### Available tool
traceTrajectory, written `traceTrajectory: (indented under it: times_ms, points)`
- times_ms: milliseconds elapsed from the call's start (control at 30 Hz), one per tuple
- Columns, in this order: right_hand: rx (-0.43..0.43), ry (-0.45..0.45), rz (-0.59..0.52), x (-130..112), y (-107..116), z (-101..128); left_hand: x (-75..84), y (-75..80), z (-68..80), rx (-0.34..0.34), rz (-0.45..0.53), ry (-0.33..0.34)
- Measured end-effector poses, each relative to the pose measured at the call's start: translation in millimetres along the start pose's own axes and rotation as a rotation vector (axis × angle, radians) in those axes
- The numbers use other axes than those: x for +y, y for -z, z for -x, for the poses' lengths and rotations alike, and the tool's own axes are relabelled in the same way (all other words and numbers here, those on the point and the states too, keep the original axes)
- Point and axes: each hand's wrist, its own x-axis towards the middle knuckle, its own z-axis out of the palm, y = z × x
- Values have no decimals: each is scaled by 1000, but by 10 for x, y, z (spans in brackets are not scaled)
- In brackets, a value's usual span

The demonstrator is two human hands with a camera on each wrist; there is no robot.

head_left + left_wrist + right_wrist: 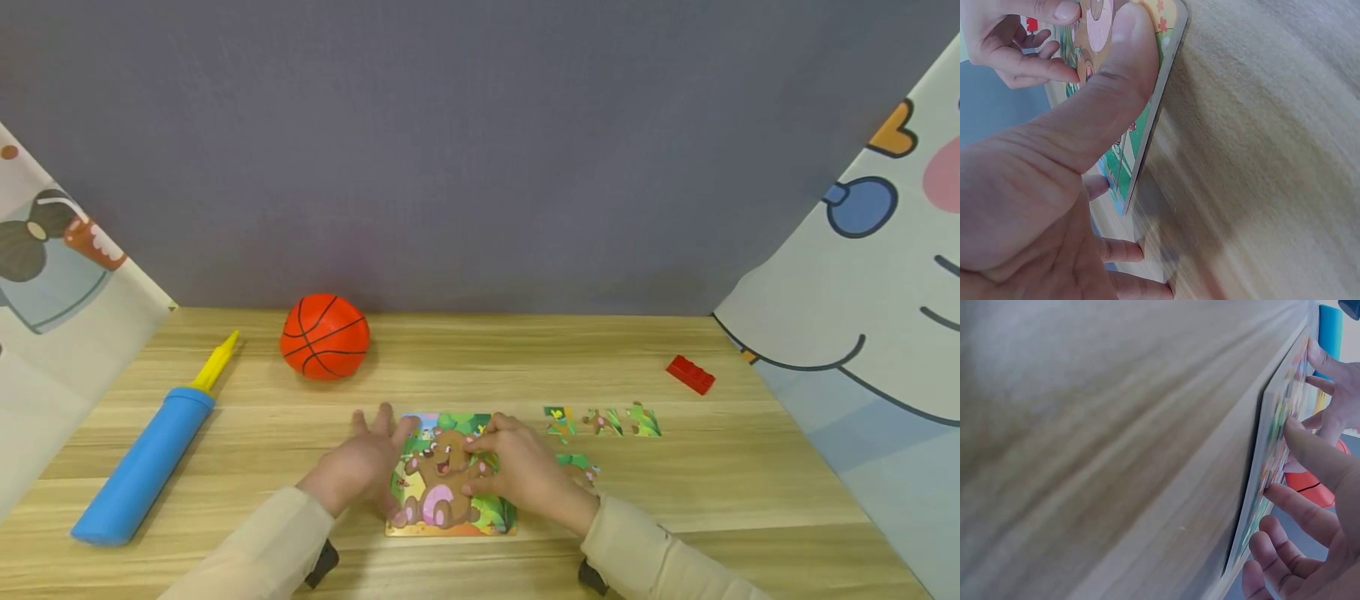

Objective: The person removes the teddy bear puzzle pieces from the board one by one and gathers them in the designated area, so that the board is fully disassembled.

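Nearest the person, the colourful cardboard bear jigsaw board [450, 479] lies flat on the pale wooden table [750, 483]. The left hand [360, 467] rests relaxed along its left edge, thumb pressing the picture, apparently to steady it. The right hand [521, 471] curls its fingertips on the bear's middle, seemingly seating a piece. Further off lie loose green puzzle pieces [603, 421], a blue-and-yellow hand pump [150, 454], a red plastic brick [691, 374], and an orange toy basketball [325, 336].
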Motion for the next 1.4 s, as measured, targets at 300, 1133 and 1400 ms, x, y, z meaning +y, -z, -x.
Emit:
traceTrajectory:
  times_ms: [300,1133,1400]
  points:
    - [-13,-19,-34,11,-12,-11,9,1,1,-17,-14,16]
    - [9,58,-96,125,18,-64,1,-6,4,-16,-19,14]
    - [5,46,-191,304,123,3,0,-3,13,-7,-13,3]
